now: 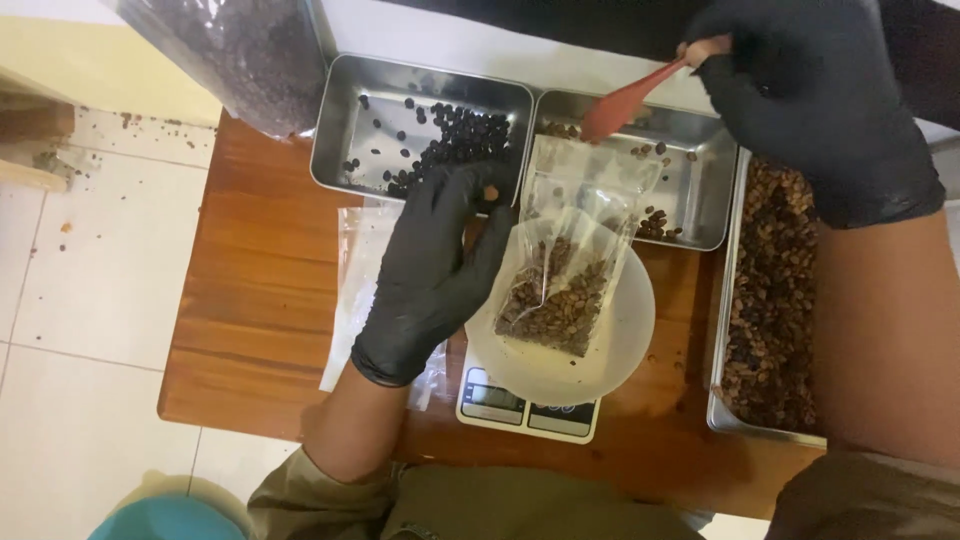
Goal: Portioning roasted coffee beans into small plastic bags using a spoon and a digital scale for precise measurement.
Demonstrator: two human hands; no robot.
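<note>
A brown wooden desk point(250, 300) stands on a white tile floor point(90, 290). On the desk sits a small scale point(525, 408) with a white bowl point(620, 340) on top. A clear bag of brown beans point(560, 290) stands in the bowl. The left hand point(435, 270), in a black glove, has its fingers closed on the bag's edge. The right hand point(810, 100), also gloved, is closed tight on a red scoop point(630, 100) above a metal tray point(690, 190). Another tray point(345, 130) holds dark beans.
</note>
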